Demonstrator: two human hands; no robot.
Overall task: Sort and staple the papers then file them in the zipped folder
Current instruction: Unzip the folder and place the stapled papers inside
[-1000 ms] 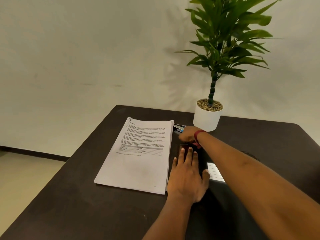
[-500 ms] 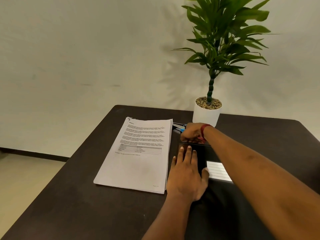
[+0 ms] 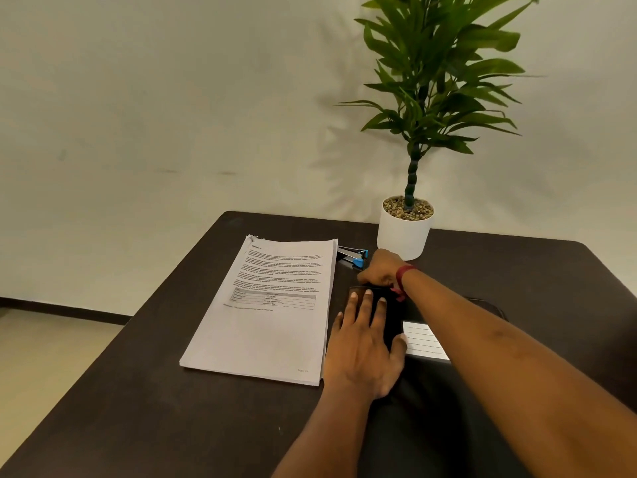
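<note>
Within the last second little has moved: our left hand (image 3: 362, 343) still presses the black zipped folder (image 3: 393, 315) flat with fingers spread. Our right hand (image 3: 381, 270) stays curled at the folder's far corner, and we cannot tell whether it pinches the zip. The white printed paper stack (image 3: 265, 315) lies unfiled toward the dark table's (image 3: 138, 408) left edge.

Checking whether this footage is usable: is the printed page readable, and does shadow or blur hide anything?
Head view: light soft, even; the plant throws a faint shadow on the wall; print on the paper stack is too small to read; the black folder blends into the dark table.
</note>
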